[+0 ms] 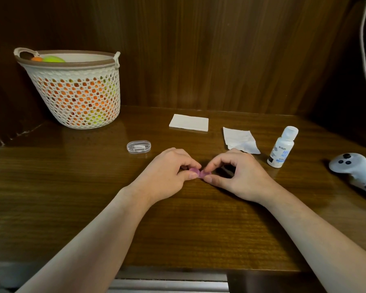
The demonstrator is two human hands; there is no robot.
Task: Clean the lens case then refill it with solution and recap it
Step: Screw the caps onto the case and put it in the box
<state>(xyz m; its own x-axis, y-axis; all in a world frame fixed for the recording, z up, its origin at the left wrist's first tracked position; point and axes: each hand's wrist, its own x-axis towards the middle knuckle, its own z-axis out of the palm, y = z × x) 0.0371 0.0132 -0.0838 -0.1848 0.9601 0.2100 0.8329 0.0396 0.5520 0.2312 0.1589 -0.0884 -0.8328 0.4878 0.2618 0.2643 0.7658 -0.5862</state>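
Over on the far left of the wooden desk (51, 166) stands a pale woven basket (76, 94), its holes showing orange and yellow-green balls inside, with a couple more peeking over the rim. Nearer the middle, a small clear plastic box (138, 146) lies flat on the wood, something white and thin inside it that I cannot make out.

Just right of that box the person's left hand (169, 172) rests on the desk, fingers curled, thumb and fingertips pinching the left half of a small pink lens case (200, 173). The case sits on the desktop between the two hands, mostly hidden by fingers; whether its caps are on I cannot tell. The right hand (237, 176) meets it from the other side, thumb and forefinger pinching the right half, the remaining fingers bent above it.

Behind the hands, toward the back panel, a folded white tissue (189, 122) lies flat, and to its right a torn-open white wrapper (240, 140) sits crumpled. Beside that stands a small white solution bottle (282, 148), cap on, leaning slightly. At the far right edge lies a white handheld controller (353, 170) with dark buttons, well apart from the hands.
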